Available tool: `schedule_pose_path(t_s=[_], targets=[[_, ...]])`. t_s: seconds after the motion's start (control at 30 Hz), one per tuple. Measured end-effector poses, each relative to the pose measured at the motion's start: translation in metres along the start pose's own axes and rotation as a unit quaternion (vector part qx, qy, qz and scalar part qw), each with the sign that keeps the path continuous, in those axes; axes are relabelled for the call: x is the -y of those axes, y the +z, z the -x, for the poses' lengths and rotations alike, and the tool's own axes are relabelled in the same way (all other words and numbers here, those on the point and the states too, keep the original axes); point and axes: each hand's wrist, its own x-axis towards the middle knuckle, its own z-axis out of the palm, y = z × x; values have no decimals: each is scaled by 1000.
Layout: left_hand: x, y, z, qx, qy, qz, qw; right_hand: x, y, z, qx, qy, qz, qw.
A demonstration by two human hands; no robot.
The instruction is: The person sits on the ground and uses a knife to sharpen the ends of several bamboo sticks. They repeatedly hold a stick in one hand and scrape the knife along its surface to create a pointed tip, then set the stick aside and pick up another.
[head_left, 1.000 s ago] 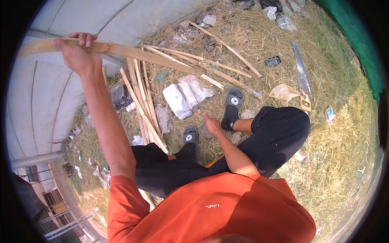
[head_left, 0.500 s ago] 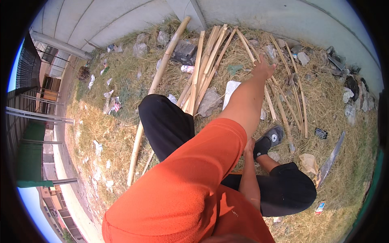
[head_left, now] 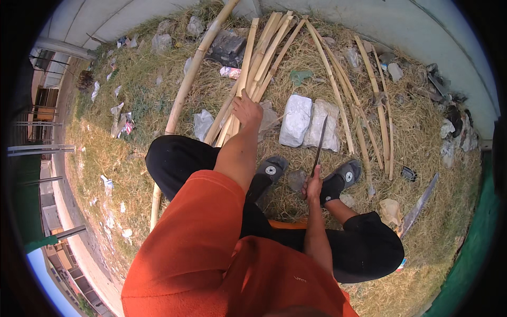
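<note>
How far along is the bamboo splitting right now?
Done: many split bamboo strips lie fanned across the straw. In hand: the left hand rests on a bundle of strips, and the right hand holds a long blade upright. Left: one whole bamboo pole lies unsplit beside the bundle.

Left hand (head_left: 247, 110) on bamboo strips (head_left: 262, 58)

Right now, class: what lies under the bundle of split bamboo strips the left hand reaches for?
Dry straw lies under the bamboo strips beneath the left hand. Ground directly below the bundle is covered.
</note>
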Motion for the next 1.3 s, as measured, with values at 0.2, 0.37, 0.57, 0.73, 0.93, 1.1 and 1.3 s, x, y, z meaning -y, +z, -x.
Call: schedule_pose_path(t_s=[0.2,0.37,0.57,0.73,0.93,1.1,1.3], targets=[[43,44,-74,190,-87,30,977,-2,11,2,-13,-8,-15,1000],[44,44,-74,158,-27,37,986,-6,18,-11,-84,-77,21,993],[12,-1,-69,254,-23,624,739,45,44,36,-20,-196,70,978],[-43,-57,-28,187,54,722,664,85,55,80,46,-237,76,968],[-81,-118,65,185,130,790,570,96,38,100,-21,-385,206,899],[-74,-148,98,314,201,747,550,107,32,124,-115,-354,256,892],[-85,-250,58,377,261,749,478,98,5,94,-130,-398,262,870]])
